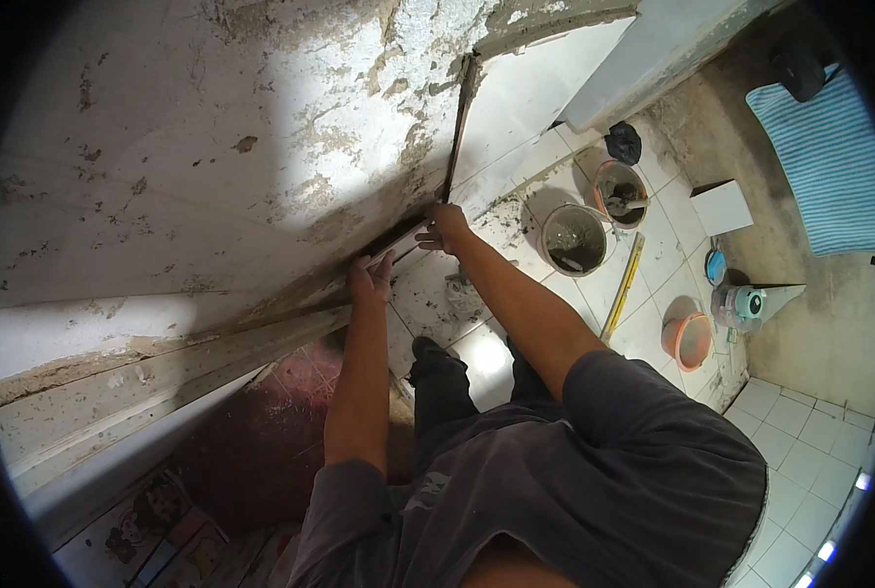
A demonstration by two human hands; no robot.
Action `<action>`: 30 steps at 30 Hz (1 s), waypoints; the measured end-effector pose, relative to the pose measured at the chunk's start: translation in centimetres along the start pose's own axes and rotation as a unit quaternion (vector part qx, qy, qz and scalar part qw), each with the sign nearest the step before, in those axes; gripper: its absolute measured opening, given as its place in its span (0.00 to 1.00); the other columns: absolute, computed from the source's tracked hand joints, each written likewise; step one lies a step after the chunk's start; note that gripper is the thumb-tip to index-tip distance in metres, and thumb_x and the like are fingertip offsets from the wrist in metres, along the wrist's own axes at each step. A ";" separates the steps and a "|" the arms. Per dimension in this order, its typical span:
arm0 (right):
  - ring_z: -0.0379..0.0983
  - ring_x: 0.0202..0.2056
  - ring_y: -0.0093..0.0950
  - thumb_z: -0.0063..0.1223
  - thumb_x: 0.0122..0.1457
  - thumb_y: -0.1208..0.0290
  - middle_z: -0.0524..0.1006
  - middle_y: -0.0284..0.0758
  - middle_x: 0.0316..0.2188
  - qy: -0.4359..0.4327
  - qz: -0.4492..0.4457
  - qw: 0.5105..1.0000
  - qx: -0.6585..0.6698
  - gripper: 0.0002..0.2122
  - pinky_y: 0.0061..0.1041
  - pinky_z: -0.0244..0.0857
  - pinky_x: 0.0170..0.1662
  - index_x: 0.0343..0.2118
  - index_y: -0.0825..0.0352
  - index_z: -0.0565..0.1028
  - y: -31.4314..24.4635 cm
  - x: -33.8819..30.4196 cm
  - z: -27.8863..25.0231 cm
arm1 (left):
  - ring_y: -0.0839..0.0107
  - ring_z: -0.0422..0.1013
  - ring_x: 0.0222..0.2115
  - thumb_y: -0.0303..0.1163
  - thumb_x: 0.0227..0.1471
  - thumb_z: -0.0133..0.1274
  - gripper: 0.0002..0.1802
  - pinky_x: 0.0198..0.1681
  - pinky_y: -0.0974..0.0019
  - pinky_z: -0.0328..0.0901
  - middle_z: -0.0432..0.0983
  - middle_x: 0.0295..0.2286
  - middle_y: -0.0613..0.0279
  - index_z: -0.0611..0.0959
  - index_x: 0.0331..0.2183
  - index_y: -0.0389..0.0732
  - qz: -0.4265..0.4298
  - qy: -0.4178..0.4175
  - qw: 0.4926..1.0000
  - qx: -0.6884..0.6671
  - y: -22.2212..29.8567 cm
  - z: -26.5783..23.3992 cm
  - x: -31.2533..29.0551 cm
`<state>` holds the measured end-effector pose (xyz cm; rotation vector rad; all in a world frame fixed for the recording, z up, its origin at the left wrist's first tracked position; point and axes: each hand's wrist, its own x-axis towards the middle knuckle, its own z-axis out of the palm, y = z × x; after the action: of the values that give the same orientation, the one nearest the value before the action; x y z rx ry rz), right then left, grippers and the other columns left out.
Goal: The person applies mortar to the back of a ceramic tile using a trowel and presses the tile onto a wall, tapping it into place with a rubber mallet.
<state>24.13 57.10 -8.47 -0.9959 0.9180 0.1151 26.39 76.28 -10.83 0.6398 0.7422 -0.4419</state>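
I see both hands at frame centre gripping a white tile (398,243) by its bottom edge against the rough wall (212,127). Left hand (371,279) fingers curl under the edge; right hand (444,227) fingers pinch it. Right of centre, 2 buckets (575,238) crowd the tiled floor (800,461).

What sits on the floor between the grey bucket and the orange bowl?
Head view: a yellow level lies on the white tiles between the grey bucket and orange bowl.
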 end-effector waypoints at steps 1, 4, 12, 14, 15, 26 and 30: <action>0.75 0.25 0.40 0.48 0.56 0.71 0.71 0.44 0.29 0.001 -0.038 0.998 -0.048 0.10 0.41 0.76 0.25 0.38 0.70 0.70 0.4 0.2 -0.1 | 0.41 0.69 0.43 0.22 0.51 0.41 0.21 0.42 0.58 0.76 0.64 0.47 0.35 0.64 0.47 0.23 0.001 0.004 1.000 0.000 0.0 -0.1 0.0; 0.75 0.25 0.39 0.46 0.56 0.69 0.71 0.42 0.29 0.010 0.052 0.999 0.012 0.09 0.43 0.75 0.26 0.38 0.67 0.70 0.5 1.0 -0.2 | 0.41 0.68 0.45 0.22 0.51 0.41 0.20 0.44 0.57 0.75 0.64 0.47 0.35 0.64 0.46 0.22 -0.007 -0.002 1.000 -0.001 -0.2 -0.3 -0.4; 0.75 0.31 0.39 0.42 0.57 0.70 0.73 0.43 0.35 -0.008 0.098 0.991 0.089 0.11 0.42 0.76 0.32 0.41 0.67 0.69 1.5 -1.5 0.3 | 0.43 0.61 0.52 0.25 0.53 0.41 0.21 0.49 0.56 0.70 0.63 0.48 0.38 0.64 0.47 0.23 -0.034 0.011 0.999 -0.041 -0.9 -3.3 -1.8; 0.75 0.31 0.39 0.42 0.57 0.70 0.74 0.45 0.35 0.003 0.089 0.993 0.081 0.12 0.39 0.75 0.35 0.42 0.70 0.70 2.5 -3.1 0.2 | 0.43 0.63 0.50 0.25 0.52 0.42 0.21 0.47 0.57 0.71 0.63 0.48 0.40 0.65 0.47 0.23 -0.039 0.023 0.999 -0.023 -1.0 -4.6 -2.5; 0.75 0.31 0.39 0.42 0.56 0.71 0.75 0.45 0.35 0.002 0.086 0.992 0.095 0.12 0.39 0.75 0.35 0.41 0.70 0.70 3.0 -4.0 0.1 | 0.44 0.65 0.48 0.25 0.52 0.43 0.21 0.46 0.58 0.72 0.64 0.47 0.41 0.65 0.46 0.24 -0.040 0.042 0.998 -0.011 -0.9 -5.0 -2.9; 0.76 0.36 0.41 0.43 0.54 0.73 0.74 0.47 0.36 0.022 0.066 0.978 0.199 0.15 0.35 0.76 0.37 0.41 0.80 0.65 8.4 -15.8 -5.1 | 0.54 0.74 0.37 0.27 0.51 0.45 0.14 0.38 0.58 0.74 0.71 0.37 0.57 0.71 0.41 0.35 -0.055 -0.012 0.991 0.120 -2.7 -8.2 -12.4; 0.76 0.36 0.41 0.43 0.55 0.73 0.74 0.48 0.37 0.044 0.065 0.968 0.237 0.17 0.32 0.75 0.36 0.43 0.81 0.64 9.6 -18.1 -7.7 | 0.56 0.75 0.33 0.27 0.51 0.44 0.13 0.34 0.59 0.73 0.72 0.37 0.56 0.71 0.41 0.35 -0.079 0.000 0.984 0.157 -4.6 -8.4 -13.2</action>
<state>3.42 62.31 -3.67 -0.4994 1.0304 -0.0402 11.02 80.53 -7.54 0.8789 0.7321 -0.7146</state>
